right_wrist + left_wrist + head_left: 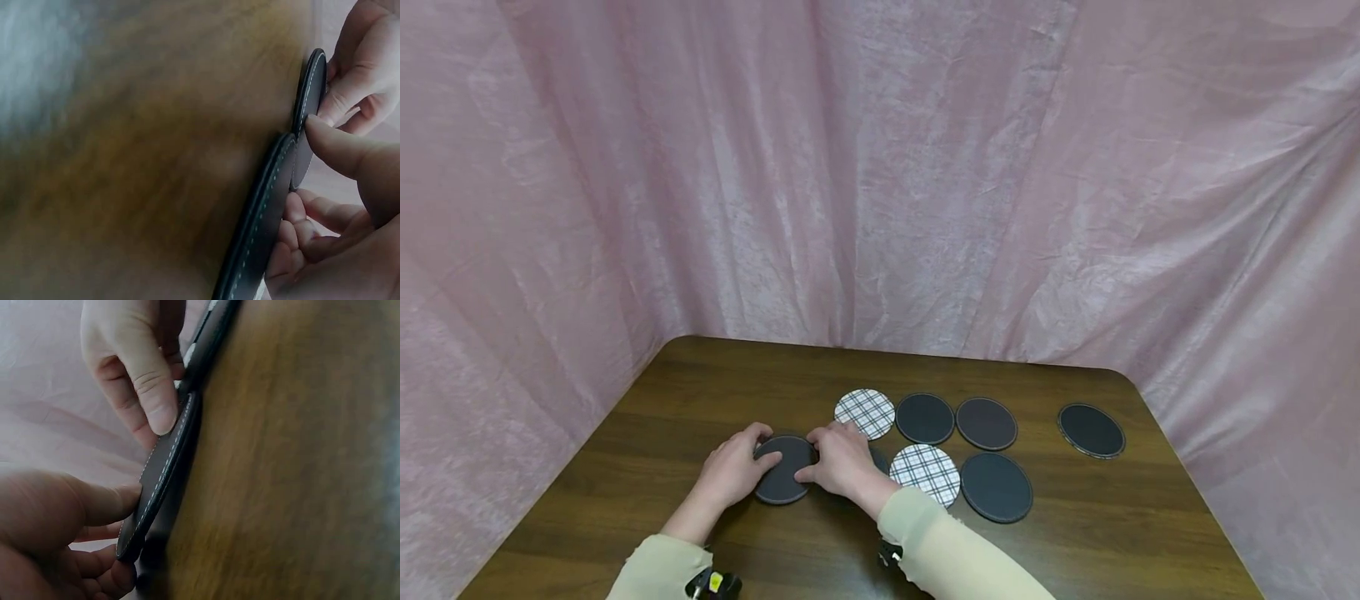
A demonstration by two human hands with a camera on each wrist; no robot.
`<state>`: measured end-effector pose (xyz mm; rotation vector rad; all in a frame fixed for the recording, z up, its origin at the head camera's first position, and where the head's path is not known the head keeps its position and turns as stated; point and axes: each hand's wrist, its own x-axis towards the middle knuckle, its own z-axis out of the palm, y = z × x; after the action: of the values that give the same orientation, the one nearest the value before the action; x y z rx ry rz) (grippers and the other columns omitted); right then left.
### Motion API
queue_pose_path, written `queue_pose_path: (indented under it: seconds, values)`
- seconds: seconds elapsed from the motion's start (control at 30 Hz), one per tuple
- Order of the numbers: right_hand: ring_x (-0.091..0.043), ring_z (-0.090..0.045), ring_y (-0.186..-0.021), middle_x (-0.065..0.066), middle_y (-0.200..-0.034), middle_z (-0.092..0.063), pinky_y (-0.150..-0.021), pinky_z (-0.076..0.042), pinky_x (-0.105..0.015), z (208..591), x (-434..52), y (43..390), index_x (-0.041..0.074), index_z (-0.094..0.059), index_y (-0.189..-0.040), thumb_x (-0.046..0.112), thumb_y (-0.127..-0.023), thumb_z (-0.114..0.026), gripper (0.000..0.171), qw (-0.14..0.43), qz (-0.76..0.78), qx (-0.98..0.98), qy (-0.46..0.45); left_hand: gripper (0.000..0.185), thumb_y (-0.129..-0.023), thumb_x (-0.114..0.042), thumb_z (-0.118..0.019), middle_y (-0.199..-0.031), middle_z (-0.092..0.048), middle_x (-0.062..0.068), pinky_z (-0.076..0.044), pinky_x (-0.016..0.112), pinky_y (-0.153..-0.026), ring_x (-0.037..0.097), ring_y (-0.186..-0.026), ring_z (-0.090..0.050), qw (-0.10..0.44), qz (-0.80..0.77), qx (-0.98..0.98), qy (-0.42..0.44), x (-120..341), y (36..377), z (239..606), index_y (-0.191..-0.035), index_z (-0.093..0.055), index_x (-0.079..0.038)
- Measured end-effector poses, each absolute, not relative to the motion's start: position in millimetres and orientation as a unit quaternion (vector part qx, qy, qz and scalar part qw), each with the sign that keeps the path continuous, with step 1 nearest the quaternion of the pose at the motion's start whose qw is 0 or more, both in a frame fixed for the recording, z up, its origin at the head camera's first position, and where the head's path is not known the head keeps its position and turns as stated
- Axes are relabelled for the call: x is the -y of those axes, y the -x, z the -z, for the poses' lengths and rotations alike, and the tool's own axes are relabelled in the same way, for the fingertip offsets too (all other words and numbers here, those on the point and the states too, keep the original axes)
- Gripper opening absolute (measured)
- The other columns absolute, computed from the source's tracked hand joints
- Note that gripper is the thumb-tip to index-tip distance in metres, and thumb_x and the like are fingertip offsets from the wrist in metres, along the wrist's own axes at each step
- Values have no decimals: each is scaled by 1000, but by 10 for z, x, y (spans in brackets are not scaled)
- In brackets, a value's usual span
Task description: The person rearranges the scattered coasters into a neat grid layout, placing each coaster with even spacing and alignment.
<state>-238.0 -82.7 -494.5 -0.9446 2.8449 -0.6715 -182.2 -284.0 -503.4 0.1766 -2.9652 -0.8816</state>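
Both hands hold one round dark brown coaster [786,475] with pale stitching round its rim, at the left end of the coasters on the table. My left hand [727,473] grips its left side, thumb [119,503] on the top face and fingers curled at the edge. From the opposite side my right hand [847,461] pinches the rim, its thumb [331,144] lying on the top. In the left wrist view the coaster [164,459] sits close over the wood. Another dark coaster [880,460] lies partly hidden under the right hand; its stitched edge [259,219] shows in the right wrist view.
On the brown wooden table [737,375], a plaid coaster [863,412], a black one [925,418] and a brown one [987,423] form the back row. Nearer are a plaid coaster [925,472] and a dark one [997,487]. A separate black coaster [1092,431] lies far right. Pink curtains [880,167] hang behind.
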Motion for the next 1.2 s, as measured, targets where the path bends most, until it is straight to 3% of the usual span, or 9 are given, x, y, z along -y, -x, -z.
queue_pose_path:
  seconds: [0.23, 0.5, 0.8, 1.2]
  values:
    - [-21, -57, -106, 0, -111, -72, -94, -48, -37, 4942, 758, 2391, 11, -77, -135, 43, -84, -99, 64, 34, 184, -925, 331, 46, -105, -24, -78, -135, -70, 28, -45, 70, -101, 51, -126, -65, 31, 260, 962, -80, 2892, 1855, 5064, -140, -65, 4]
    - [-20, -57, -113, -1, -118, -69, -102, -46, -32, 4928, 650, 2394, 13, -78, -136, 44, -81, -100, 67, 30, 166, -920, 354, 43, -102, -27, -81, -125, -67, 27, -47, 67, -97, 49, -116, -68, 50, 223, 971, -74, 2838, 1850, 5114, -133, -70, 0]
    - [-22, -52, -116, -2, -123, -63, -100, -48, -32, 4891, 569, 2407, 14, -76, -139, 44, -79, -102, 72, 72, 176, -914, 358, 41, -101, -25, -83, -123, -67, 27, -47, 68, -100, 49, -111, -70, 59, 209, 974, -68, 2784, 1854, 5133, -131, -70, 0]
    - [-21, -53, -112, -1, -120, -63, -95, -50, -33, 4922, 615, 2428, 14, -78, -135, 43, -78, -103, 68, 57, 183, -914, 357, 41, -101, -26, -83, -124, -67, 26, -46, 68, -98, 48, -114, -69, 47, 212, 974, -71, 2815, 1884, 5084, -132, -70, -2]
